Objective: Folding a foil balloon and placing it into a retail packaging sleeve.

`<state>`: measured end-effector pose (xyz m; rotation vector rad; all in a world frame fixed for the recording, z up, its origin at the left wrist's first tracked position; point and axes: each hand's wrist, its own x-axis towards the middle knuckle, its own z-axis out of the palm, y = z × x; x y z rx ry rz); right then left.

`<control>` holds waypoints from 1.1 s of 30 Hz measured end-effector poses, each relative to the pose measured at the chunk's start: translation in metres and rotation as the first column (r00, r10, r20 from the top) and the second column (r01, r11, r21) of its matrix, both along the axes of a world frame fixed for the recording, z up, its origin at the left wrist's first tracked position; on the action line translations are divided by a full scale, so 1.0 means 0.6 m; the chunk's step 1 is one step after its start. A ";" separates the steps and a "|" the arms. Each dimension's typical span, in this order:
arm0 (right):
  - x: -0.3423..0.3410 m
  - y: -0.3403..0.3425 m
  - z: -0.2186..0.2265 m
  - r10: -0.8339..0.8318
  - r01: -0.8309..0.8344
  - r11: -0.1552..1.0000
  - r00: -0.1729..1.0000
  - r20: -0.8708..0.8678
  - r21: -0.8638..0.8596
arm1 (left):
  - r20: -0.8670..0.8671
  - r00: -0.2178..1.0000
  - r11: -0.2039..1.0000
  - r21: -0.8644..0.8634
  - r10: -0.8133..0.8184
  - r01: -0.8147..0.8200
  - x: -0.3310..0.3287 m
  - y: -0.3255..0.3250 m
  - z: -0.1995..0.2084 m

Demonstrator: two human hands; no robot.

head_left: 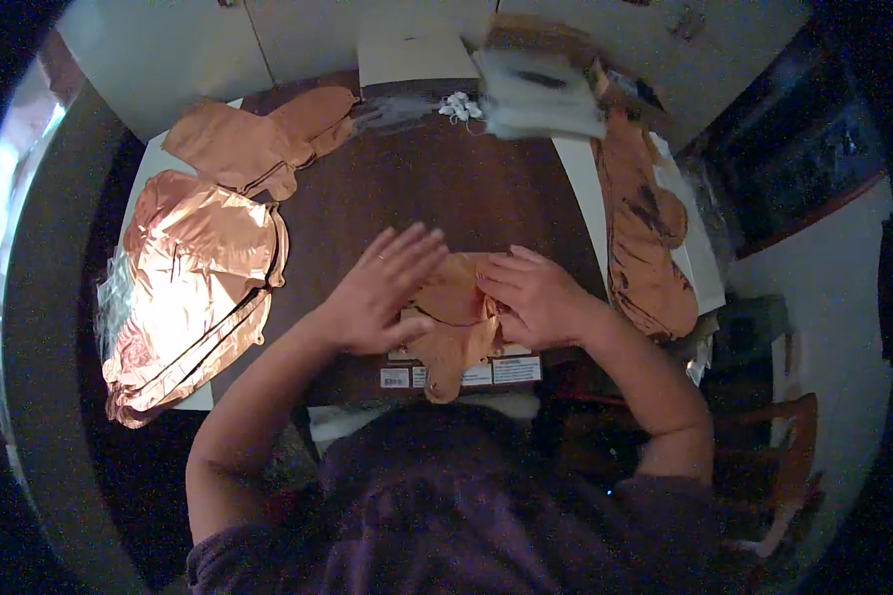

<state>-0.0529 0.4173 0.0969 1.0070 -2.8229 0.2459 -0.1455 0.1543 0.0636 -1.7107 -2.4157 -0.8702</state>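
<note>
A folded copper-coloured foil balloon (454, 288) lies in front of me near the table's front edge, its rounded tab (445, 372) hanging toward me. Beneath it shows a flat printed package (517, 370) with white label panels. My left hand (382, 293) is over the balloon's left side, fingers stretched out and thumb apart, gripping nothing. At the balloon's right edge, my right hand (536, 297) bends its fingers over the foil and holds it. Part of the foil is hidden under both hands.
A large shiny foil balloon (193, 278) lies at the left, with another flat balloon (238, 139) behind it. More copper foil (645, 238) rests on a white sheet at the right. Small white items (459, 107) and clear plastic packs (541, 99) sit at the back. A wooden chair (789, 446) stands lower right.
</note>
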 end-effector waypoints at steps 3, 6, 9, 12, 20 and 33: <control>-0.010 -0.018 0.028 -0.148 0.170 0.985 0.911 0.385 -0.024 | -0.133 0.987 0.967 -0.248 -0.088 0.053 0.018 0.006 -0.029; -0.012 -0.052 0.026 -0.282 0.337 0.941 0.767 0.576 0.012 | -0.188 0.978 0.968 -0.248 -0.085 0.036 0.023 0.007 -0.028; 0.010 -0.098 -0.025 -0.331 0.343 0.932 0.936 0.117 -0.113 | -0.207 0.973 0.983 -0.174 -0.098 0.062 0.022 0.005 -0.034; 0.019 -0.111 -0.055 -0.427 0.434 0.900 0.895 0.132 -0.034 | -0.230 0.968 0.971 -0.233 -0.102 0.047 0.020 0.009 -0.032; 0.056 -0.078 -0.060 -0.490 0.484 0.872 0.859 0.147 0.077 | -0.183 0.978 0.964 -0.264 -0.096 0.045 0.025 0.000 -0.027; 0.059 -0.061 -0.079 -0.453 0.453 0.891 0.888 0.076 0.023 | -0.167 0.981 0.960 -0.275 -0.097 0.048 0.031 -0.002 -0.019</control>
